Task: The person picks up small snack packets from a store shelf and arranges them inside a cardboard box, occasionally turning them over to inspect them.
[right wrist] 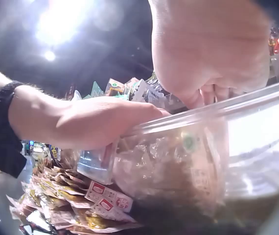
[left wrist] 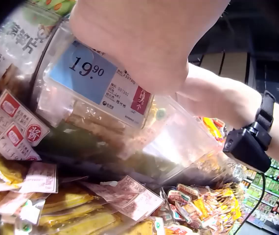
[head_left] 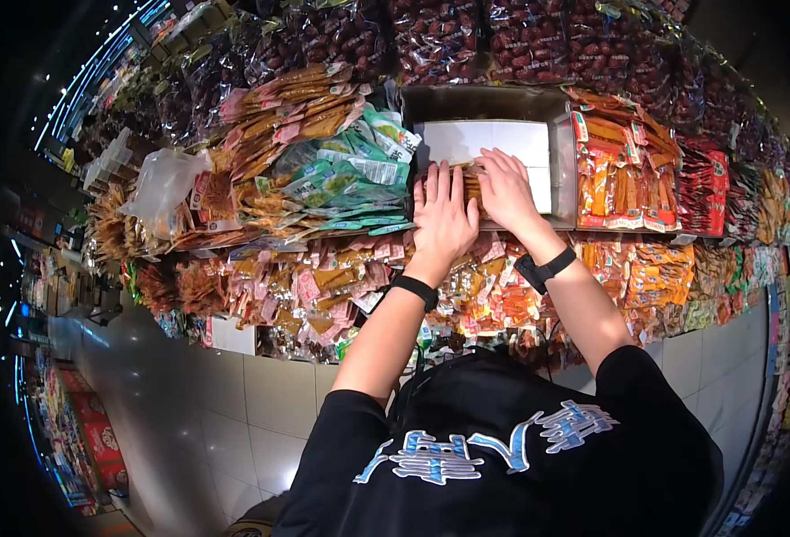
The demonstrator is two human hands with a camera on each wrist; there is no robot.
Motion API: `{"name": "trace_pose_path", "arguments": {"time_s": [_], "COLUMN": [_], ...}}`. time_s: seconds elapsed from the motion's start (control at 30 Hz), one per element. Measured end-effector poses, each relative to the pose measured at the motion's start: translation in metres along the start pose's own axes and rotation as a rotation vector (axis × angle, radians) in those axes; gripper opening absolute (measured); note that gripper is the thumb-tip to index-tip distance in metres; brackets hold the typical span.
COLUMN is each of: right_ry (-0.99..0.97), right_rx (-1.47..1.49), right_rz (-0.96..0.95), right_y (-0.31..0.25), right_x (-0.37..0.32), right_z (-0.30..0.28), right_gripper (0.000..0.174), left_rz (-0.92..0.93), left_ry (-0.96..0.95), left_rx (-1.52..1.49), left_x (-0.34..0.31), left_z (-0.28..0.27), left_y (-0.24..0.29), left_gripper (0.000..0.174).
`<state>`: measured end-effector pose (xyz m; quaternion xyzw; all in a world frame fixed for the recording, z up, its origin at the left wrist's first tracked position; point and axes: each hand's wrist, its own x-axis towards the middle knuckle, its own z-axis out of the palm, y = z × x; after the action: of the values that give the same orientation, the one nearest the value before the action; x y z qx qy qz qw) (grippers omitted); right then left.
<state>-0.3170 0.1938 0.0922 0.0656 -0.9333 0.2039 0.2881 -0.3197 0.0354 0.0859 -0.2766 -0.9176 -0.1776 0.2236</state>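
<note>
Both hands reach into a clear-walled bin (head_left: 563, 134) in the head view. Between them lies a row of brown snack packets (head_left: 472, 186). My left hand (head_left: 446, 219) lies over the left part of these packets, fingers straight and pointing away from me. Slanting in from the right, my right hand (head_left: 505, 190) rests its extended fingers at the packets' right side. In the right wrist view, the fingertips of my right hand (right wrist: 210, 54) go down behind the bin's clear rim (right wrist: 203, 110). A packet (right wrist: 198, 161) shows blurred through that wall.
White panels (head_left: 484, 137) line the bin's bottom. Green packets (head_left: 350, 170) heap at its left; orange snack packets (head_left: 619, 170) fill the right neighbour. A blue price tag (left wrist: 83, 73) hangs on the front wall. More packets (head_left: 323, 277) crowd a lower tier before me.
</note>
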Motion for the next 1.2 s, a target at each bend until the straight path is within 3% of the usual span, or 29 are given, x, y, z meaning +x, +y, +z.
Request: {"name": "trace_pose_path", "arguments": {"time_s": [0.13,0.4,0.5,0.7,0.83,1.03,1.2], "right_ry": [-0.238,-0.369,-0.275,-0.283,-0.174,-0.187,-0.249], "right_rx": [0.109,0.085,0.154,0.223,0.213,0.331,0.414], "right_rz": [-0.032,0.012,0.048,0.113,-0.009,0.11,0.131], "right_y": [-0.008,-0.007,-0.003,0.008,0.02,0.01,-0.01], "right_x": [0.012,0.005,0.0,0.004,0.005,0.01,0.001], "right_z": [-0.004,-0.007,-0.01,-0.021,-0.02,-0.046,-0.068], "right_gripper": [0.033,0.036,0.036,0.035,0.033,0.032,0.033], "left_rz": [-0.003,-0.014,0.012,0.073,0.081,-0.176,-0.345], "left_ry": [0.003,0.003,0.021,0.03,-0.091,-0.452,-0.417], "left_rx": [0.003,0.042,0.037,-0.103,-0.34,-0.619,-0.704], "left_x": [-0.001,-0.002,-0.005,-0.027,-0.07,-0.152,-0.211], "left_z": [0.002,0.001,-0.003,-0.031,-0.075,-0.14,-0.152], "left_y": [-0.001,0.0,0.001,0.014,0.027,0.024,0.016], "left_gripper": [0.063,0.065,0.066,0.06,0.053,0.046,0.043]}}
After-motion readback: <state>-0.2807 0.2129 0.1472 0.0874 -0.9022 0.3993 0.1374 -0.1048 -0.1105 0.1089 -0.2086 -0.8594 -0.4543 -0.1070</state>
